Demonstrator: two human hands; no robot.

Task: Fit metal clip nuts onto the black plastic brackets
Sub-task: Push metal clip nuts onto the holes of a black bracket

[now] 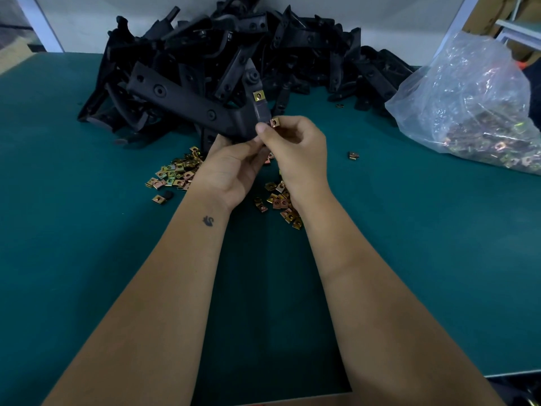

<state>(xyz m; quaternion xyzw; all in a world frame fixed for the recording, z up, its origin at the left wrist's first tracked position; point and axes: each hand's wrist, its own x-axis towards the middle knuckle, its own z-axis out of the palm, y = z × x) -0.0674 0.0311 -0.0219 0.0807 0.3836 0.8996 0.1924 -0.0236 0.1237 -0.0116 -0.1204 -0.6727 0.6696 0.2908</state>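
Both hands curled: left hand [231,168] gripping black bracket [187,101], right hand [295,148] pinching clip nut [275,122].

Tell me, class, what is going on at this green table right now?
A person is fitting metal clip nuts onto black plastic brackets. The left hand holds one bracket up, with one clip nut already on its arm. The right hand pinches a second clip nut at the arm's lower end. Loose clip nuts lie on the table, a bracket pile sits behind, and a plastic bag sits at right.
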